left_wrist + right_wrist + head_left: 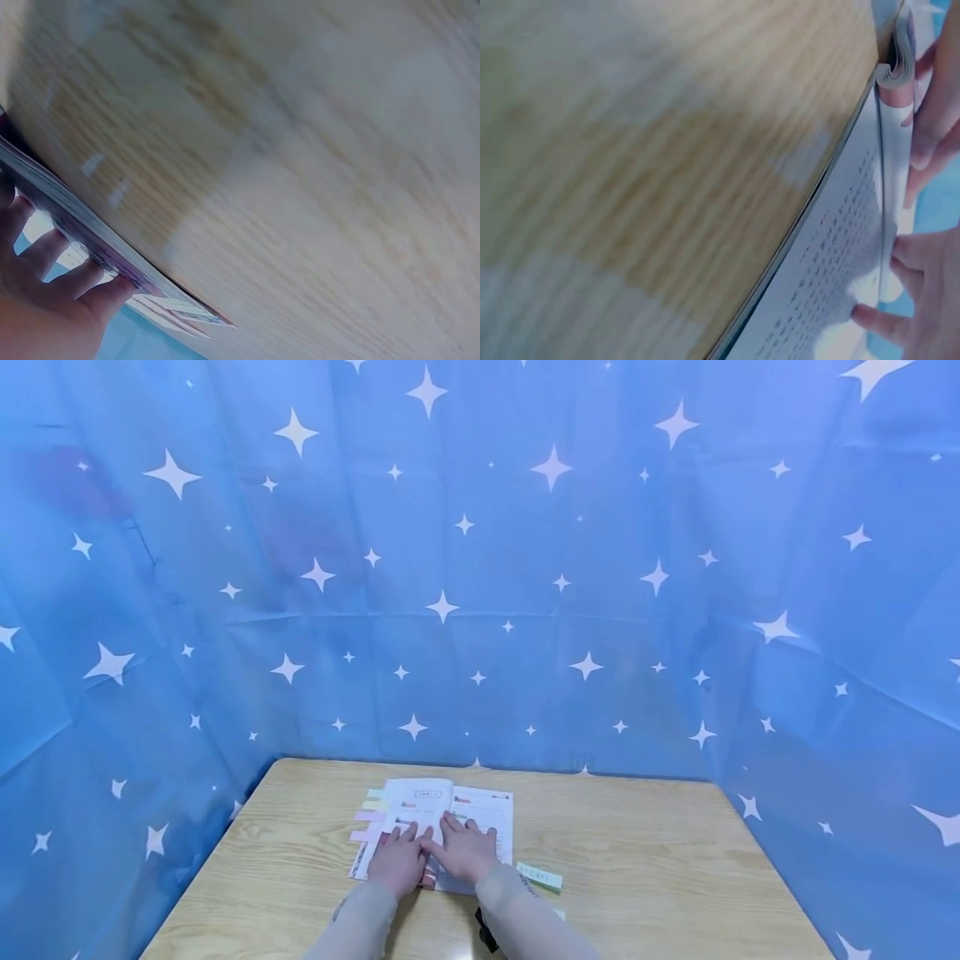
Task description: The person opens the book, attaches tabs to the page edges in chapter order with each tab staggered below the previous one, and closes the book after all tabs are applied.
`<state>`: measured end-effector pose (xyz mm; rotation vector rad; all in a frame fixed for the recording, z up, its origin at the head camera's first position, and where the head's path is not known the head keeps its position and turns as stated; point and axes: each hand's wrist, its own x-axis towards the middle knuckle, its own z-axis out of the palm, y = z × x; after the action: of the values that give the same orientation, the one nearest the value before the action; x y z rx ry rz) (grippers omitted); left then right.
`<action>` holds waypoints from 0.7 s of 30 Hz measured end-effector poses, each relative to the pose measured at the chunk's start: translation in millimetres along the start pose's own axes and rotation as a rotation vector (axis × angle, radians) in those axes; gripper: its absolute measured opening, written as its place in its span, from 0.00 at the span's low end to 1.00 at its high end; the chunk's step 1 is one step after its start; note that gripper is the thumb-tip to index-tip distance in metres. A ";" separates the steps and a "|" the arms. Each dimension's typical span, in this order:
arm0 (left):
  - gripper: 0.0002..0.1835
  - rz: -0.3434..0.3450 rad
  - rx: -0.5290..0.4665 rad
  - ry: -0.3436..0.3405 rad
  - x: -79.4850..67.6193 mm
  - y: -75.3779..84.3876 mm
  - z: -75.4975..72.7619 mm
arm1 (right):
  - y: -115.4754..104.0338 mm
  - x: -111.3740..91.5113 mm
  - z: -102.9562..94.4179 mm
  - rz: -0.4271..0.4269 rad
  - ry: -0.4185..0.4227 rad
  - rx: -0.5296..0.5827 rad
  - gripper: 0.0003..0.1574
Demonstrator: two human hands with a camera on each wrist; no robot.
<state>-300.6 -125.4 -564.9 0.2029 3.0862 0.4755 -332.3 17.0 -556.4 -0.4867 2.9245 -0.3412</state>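
Note:
An open book [491, 818] lies on the wooden table, its printed pages facing up. Colored sticky tabs [369, 816] stick out from its left edge. My left hand [399, 862] rests with spread fingers on the left page. On the right page, near the fold, my right hand [467, 852] presses down, its thumb close to the left hand. In the right wrist view the pages [895, 135] curl up along the fold, and the fingers [881, 324] of my right hand touch the paper. The left wrist view shows the book's edge [112, 244] under my left fingers.
A pale green strip-shaped pad [540, 877] with writing lies right of the book. A black object [486, 933], partly hidden, shows by my right forearm. Blue star-patterned curtains [480, 568] surround the wooden table [637, 860] at the back and sides.

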 end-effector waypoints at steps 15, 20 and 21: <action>0.19 0.033 0.039 0.030 -0.3 -12.6 4.5 | 2.0 44.0 11.0 0.083 0.038 0.067 0.54; 0.21 0.035 0.054 0.016 0.7 -7.6 2.4 | 7.4 57.5 10.2 0.093 0.052 0.003 0.50; 0.21 0.031 0.051 0.016 0.8 -6.3 2.8 | 8.9 59.7 10.0 0.095 0.047 -0.011 0.49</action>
<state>-302.1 -130.4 -569.5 0.2495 3.1180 0.4010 -388.9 3.2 -575.2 -0.3443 2.9841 -0.3280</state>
